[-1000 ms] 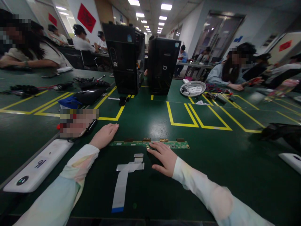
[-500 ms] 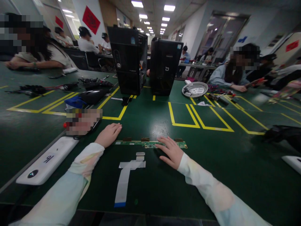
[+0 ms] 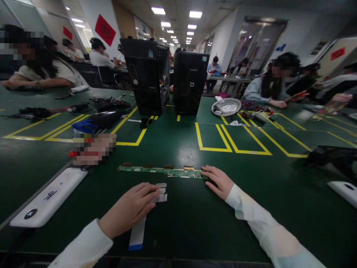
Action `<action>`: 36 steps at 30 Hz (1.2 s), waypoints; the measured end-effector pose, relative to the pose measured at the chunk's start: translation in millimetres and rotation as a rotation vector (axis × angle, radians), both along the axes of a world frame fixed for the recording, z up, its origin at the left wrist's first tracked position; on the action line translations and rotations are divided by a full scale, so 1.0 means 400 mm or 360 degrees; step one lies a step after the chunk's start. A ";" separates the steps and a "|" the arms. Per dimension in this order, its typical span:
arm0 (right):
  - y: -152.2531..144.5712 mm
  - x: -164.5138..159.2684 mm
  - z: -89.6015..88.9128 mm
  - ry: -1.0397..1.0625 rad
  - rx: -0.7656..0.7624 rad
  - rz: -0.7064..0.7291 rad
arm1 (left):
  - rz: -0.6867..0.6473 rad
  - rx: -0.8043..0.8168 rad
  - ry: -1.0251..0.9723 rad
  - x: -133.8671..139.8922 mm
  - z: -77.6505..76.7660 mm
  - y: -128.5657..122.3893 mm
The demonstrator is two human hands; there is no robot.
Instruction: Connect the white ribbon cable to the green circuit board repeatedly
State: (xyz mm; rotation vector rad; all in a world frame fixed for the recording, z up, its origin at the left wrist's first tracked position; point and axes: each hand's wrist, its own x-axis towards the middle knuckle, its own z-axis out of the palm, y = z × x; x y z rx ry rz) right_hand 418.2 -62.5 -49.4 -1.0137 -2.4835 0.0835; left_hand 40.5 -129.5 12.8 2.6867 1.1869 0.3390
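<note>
The near cable [image 3: 137,233] is partly covered by the half-curled left hand [image 3: 135,206], its grip unclear; the far circuit board [image 3: 159,171], by the spread, empty right hand [image 3: 220,181].

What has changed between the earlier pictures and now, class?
The left hand moved from the left end of the circuit board nearer the wearer, over the white ribbon cable; grip unclear. The right hand shifted right along the board. The cable and computer towers stayed put.
</note>
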 end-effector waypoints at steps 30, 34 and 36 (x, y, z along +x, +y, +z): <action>-0.042 -0.090 0.036 -0.0049 -0.0105 0.0102 | -0.0164 0.0046 -0.0135 0.236 -0.049 0.025; -0.046 -0.092 0.043 -0.0032 -0.0106 0.0094 | -0.0163 0.0041 -0.0161 0.233 -0.059 0.022; -0.047 -0.092 0.044 -0.0033 -0.0107 0.0092 | -0.0140 0.0036 -0.0160 0.233 -0.064 0.019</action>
